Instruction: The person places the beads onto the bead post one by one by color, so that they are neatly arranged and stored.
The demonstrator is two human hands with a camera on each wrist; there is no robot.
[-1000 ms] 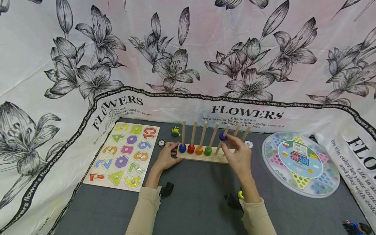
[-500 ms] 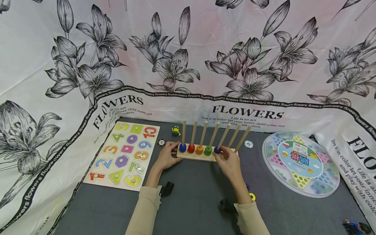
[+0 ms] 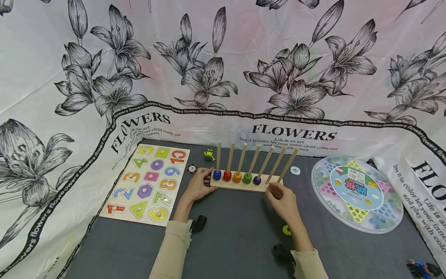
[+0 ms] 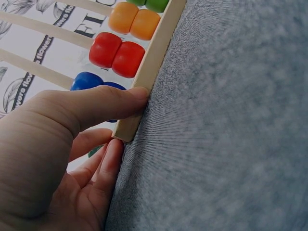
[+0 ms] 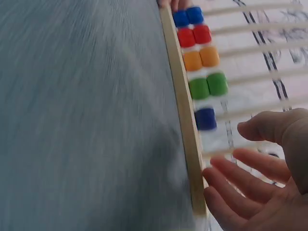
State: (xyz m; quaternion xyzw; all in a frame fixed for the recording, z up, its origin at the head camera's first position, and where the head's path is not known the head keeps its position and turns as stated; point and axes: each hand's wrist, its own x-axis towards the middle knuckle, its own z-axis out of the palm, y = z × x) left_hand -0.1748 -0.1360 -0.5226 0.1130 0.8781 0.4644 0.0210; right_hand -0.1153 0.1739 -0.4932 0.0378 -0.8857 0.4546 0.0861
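Note:
A wooden peg rack (image 3: 240, 186) with several upright pegs stands in mid-table. Pairs of blue (image 4: 86, 81), red (image 4: 128, 58), orange (image 5: 200, 58) and green (image 5: 208, 86) beads sit at the feet of the left pegs. One dark purple-blue bead (image 5: 206, 119) sits on the peg right of green; the two rightmost pegs are bare. My left hand (image 3: 198, 186) grips the rack's left end, thumb on the front edge, fingers at the end. Near the rack's right end is my right hand (image 3: 283, 198), its fingers spread and holding nothing in the right wrist view.
By my right forearm lies a yellow bead (image 3: 286, 230). A number puzzle board (image 3: 146, 186) lies left, a round Chinese checkers box (image 3: 357, 195) right. Behind the rack are a small yellow-green toy (image 3: 209, 155), a dark chip (image 3: 192, 169) and a white chip (image 3: 295, 171).
My right hand lowered the purple-blue bead down its peg to the base, let go, and drew back toward the right. My left hand has kept its grip on the rack.

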